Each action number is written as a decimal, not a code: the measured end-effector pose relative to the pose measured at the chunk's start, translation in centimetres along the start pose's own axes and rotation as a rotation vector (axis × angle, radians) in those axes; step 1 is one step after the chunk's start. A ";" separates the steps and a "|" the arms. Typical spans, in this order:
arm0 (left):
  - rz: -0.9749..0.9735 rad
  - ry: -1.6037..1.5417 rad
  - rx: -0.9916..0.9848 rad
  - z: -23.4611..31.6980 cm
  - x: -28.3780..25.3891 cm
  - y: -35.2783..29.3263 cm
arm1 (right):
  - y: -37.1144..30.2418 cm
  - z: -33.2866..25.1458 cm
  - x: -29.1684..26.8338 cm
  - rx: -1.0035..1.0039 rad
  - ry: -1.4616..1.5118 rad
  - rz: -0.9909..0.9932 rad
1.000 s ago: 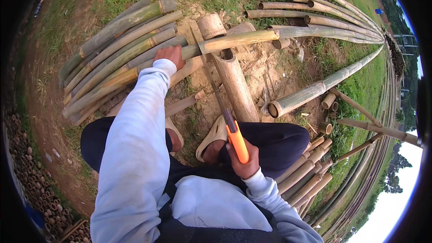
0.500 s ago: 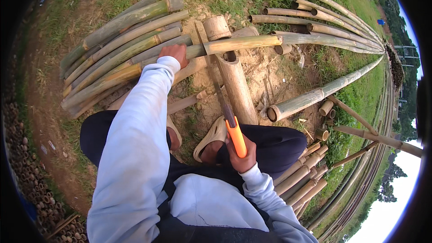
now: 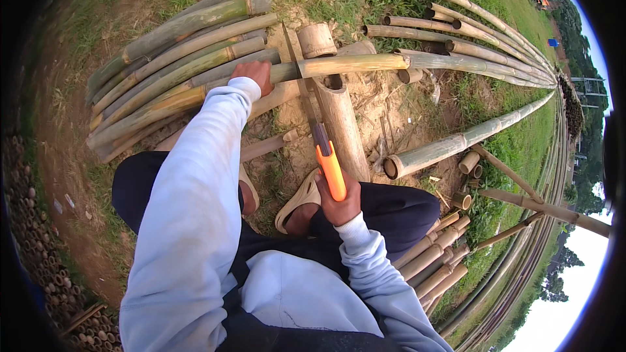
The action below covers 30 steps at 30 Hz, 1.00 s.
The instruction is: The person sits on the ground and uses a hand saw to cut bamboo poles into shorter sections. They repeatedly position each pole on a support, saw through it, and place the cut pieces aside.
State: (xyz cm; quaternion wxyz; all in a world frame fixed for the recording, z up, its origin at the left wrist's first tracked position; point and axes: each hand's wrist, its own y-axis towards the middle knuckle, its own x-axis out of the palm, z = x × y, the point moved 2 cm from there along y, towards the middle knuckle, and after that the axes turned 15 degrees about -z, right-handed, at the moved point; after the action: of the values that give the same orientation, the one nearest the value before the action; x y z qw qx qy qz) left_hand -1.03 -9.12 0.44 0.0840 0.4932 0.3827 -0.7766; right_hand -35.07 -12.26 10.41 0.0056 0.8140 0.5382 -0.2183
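Note:
My left hand (image 3: 253,76) is closed around a long bamboo pole (image 3: 358,64) that lies crosswise in front of me. In my right hand (image 3: 340,199) is the orange handle of a hand saw (image 3: 304,98). Its blade crosses the pole just right of my left hand, with the tip pointing away from me. I cannot tell how deep the teeth sit in the bamboo. Beneath the pole, a thick bamboo piece (image 3: 344,133) lies on the ground, and a short bamboo stub (image 3: 317,40) stands against the pole's far side.
Cut bamboo lengths (image 3: 189,45) are stacked at the left. Long poles (image 3: 486,28) fan out at the far right, and one thick pole (image 3: 450,146) lies nearer. A pile of shorter pieces (image 3: 433,257) is beside my right knee. Many cut rings (image 3: 49,267) lie at the lower left.
My right hand has pushed the saw forward, away from me, so the handle is nearer the pole. My left hand keeps its hold in nearly the same place.

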 end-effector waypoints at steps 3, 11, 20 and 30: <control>-0.031 0.012 -0.021 -0.3 0.0 0.0 | -1.2 -0.8 0.2 0.043 0.049 -0.006; -0.063 0.003 -0.043 -0.2 0.7 0.4 | -3.0 0.0 -0.1 0.057 -0.020 0.009; -0.075 -0.015 -0.013 -0.1 0.9 0.3 | -9.6 -1.8 -1.2 0.134 -0.040 -0.010; -0.043 -0.024 -0.031 -0.9 0.6 0.4 | -7.0 -2.2 -0.4 0.199 0.061 -0.022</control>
State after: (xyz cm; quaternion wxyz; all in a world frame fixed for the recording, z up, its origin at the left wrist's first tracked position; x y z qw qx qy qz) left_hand -0.47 -8.67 -0.48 0.0795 0.4742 0.4042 -0.7781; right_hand -40.57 -9.13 14.17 -0.0942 0.8108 0.5227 -0.2459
